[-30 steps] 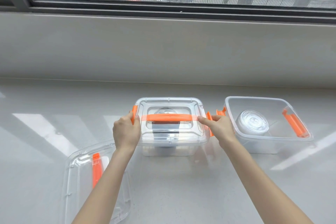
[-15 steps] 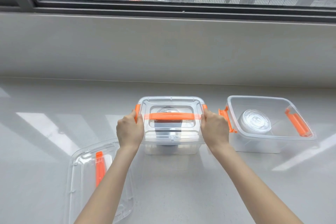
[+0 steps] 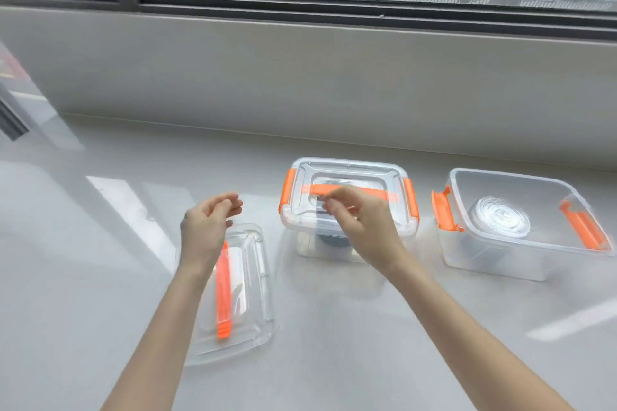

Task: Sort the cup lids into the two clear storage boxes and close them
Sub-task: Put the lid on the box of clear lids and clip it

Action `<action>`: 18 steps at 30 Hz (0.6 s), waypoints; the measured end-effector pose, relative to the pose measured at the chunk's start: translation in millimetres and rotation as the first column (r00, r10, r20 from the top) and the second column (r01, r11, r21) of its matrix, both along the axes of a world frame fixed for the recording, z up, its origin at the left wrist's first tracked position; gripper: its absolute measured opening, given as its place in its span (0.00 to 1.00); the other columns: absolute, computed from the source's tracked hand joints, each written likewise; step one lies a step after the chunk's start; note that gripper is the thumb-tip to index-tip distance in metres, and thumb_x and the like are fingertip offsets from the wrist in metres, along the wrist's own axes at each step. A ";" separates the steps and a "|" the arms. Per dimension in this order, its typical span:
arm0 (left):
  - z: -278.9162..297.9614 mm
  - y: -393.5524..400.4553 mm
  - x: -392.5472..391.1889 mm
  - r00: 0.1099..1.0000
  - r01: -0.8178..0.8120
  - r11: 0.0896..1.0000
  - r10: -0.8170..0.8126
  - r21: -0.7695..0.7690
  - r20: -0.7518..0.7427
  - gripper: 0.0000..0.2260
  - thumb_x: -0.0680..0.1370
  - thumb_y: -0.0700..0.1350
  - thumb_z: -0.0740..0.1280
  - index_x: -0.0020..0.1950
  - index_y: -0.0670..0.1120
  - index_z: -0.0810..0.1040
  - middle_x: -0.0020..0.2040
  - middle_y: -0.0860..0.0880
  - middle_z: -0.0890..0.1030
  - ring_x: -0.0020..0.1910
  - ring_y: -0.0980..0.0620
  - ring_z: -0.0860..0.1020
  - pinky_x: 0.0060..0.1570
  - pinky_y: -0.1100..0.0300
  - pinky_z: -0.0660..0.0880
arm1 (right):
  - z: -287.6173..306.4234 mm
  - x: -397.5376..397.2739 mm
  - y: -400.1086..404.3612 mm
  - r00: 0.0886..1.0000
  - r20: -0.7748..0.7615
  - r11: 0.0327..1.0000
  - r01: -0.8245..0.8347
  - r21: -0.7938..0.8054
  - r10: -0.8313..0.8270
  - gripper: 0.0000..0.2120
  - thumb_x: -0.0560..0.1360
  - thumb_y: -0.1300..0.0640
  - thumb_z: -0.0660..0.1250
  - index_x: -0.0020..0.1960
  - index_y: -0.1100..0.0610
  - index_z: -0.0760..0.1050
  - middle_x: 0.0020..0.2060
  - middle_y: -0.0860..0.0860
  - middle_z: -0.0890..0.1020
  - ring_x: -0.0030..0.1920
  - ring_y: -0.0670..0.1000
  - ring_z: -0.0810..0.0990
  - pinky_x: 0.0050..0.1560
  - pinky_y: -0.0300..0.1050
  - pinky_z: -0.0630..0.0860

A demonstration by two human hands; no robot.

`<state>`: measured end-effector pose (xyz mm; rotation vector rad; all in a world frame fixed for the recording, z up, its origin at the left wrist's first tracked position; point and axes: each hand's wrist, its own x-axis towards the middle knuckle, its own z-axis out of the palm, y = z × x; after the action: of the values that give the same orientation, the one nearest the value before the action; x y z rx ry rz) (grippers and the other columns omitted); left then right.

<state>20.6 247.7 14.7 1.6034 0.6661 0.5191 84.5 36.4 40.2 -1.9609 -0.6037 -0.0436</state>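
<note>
The middle clear box (image 3: 350,237) stands shut, its cover on and both orange side latches down, with dark lids inside. My right hand (image 3: 360,220) hovers in front of its top, fingers loosely curled, holding nothing. To the left, my left hand (image 3: 208,230) hangs above the loose clear cover (image 3: 247,294), which has an orange handle; its fingers are apart and empty. The right clear box (image 3: 500,264) stands open, with a stack of clear cup lids (image 3: 499,222) inside and its orange latches hanging out.
All sits on a pale glossy counter (image 3: 334,344). A grey wall ledge (image 3: 300,77) and a window with a street outside rise behind the boxes.
Both hands have let go of the middle box's side latches and moved left. The view has swung left, so the boxes now sit further right.
</note>
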 end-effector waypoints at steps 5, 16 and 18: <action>-40.8 22.6 -58.7 0.929 -0.150 0.978 0.190 0.147 -0.318 0.14 0.75 0.43 0.59 0.58 0.45 0.78 0.61 0.46 0.78 0.61 0.48 0.73 0.61 0.55 0.68 | -66.0 -40.6 27.8 0.915 -0.389 0.969 -0.181 -0.165 0.105 0.10 0.75 0.63 0.61 0.51 0.59 0.81 0.44 0.54 0.84 0.43 0.47 0.79 0.50 0.43 0.75; -80.4 16.6 -92.7 0.853 -0.144 0.988 0.149 0.050 -0.499 0.20 0.78 0.46 0.56 0.70 0.42 0.67 0.72 0.44 0.67 0.71 0.45 0.64 0.68 0.51 0.60 | -128.2 -72.7 65.6 0.805 -0.592 0.954 -0.152 -0.257 -0.031 0.09 0.71 0.65 0.63 0.49 0.65 0.78 0.38 0.57 0.77 0.38 0.51 0.72 0.41 0.39 0.68; -78.8 15.9 -92.1 0.858 -0.192 0.981 0.182 0.029 -0.480 0.20 0.78 0.46 0.55 0.69 0.42 0.68 0.71 0.43 0.68 0.70 0.44 0.65 0.67 0.51 0.61 | -127.7 -74.9 68.1 0.832 -0.553 0.945 -0.136 -0.296 -0.054 0.08 0.70 0.68 0.61 0.44 0.64 0.78 0.37 0.59 0.77 0.39 0.51 0.71 0.40 0.39 0.66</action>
<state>-71.5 263.6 -64.2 1.6703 1.2087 0.2448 9.7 104.4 -87.5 -2.1361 -0.2698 0.6787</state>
